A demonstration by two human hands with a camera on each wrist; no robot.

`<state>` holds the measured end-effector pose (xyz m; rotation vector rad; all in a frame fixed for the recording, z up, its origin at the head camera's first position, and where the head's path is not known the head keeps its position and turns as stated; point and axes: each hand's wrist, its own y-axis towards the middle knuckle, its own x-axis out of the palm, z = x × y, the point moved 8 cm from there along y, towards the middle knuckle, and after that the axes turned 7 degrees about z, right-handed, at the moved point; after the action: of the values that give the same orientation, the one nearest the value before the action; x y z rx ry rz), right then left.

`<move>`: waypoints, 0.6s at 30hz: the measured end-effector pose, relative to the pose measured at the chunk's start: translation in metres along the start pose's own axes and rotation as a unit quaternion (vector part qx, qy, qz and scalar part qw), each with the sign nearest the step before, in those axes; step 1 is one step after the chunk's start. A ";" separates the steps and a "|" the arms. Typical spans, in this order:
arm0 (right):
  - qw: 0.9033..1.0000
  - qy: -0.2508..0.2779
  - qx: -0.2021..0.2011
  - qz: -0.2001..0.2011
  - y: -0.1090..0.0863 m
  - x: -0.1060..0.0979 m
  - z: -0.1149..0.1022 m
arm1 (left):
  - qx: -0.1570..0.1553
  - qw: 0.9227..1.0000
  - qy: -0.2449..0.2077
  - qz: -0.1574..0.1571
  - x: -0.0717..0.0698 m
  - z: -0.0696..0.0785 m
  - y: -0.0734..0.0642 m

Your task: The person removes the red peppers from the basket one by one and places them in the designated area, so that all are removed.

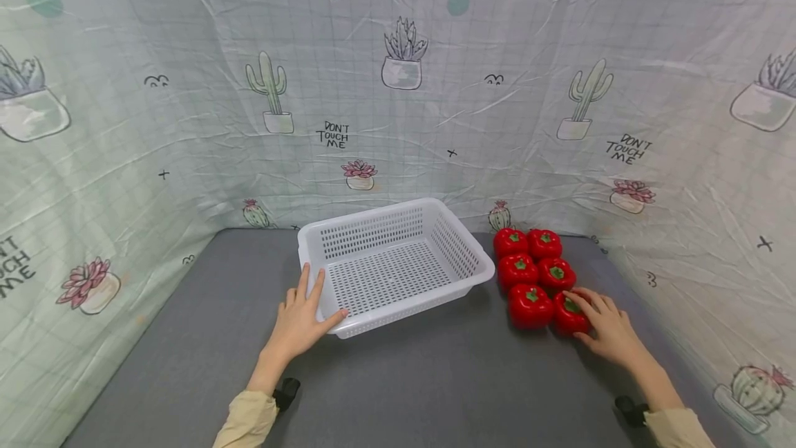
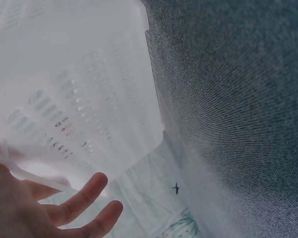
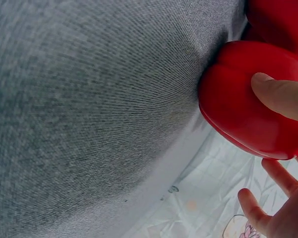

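Observation:
A white perforated plastic basket [image 1: 388, 296] stands on the grey table, nothing inside it. My left hand [image 1: 302, 316] holds its near left corner, fingers spread along the left rim and thumb over the front rim. In the left wrist view, two fingertips [image 2: 94, 188] show outside the basket wall [image 2: 89, 114]. Over on the right, my right hand [image 1: 606, 323] grips a red bell pepper [image 1: 569, 318], the near right one of a cluster. The thumb [image 3: 280, 96] presses that pepper's side in the right wrist view, where the pepper [image 3: 238, 94] rests close to the table.
Several more red bell peppers [image 1: 518, 272] with green stems stand in two columns right of the basket, close against the held one. Grey cloth covers the table [image 1: 435, 386]. A cactus-printed curtain [image 1: 398, 123] encloses the back and both sides.

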<state>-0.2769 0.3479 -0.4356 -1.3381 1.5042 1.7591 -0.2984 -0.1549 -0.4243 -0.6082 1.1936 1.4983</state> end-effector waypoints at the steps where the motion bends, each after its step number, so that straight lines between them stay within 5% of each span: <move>1: 1.000 0.000 0.000 0.000 0.000 0.000 0.000 | -0.001 1.000 -0.001 0.000 0.000 0.000 0.000; 18: 1.000 0.001 0.022 0.004 -0.002 -0.003 0.006 | 0.008 1.000 0.002 0.005 0.002 0.007 0.010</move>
<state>-0.2760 0.3551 -0.4341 -1.3129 1.5427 1.7206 -0.3071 -0.1474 -0.4194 -0.5955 1.2137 1.4950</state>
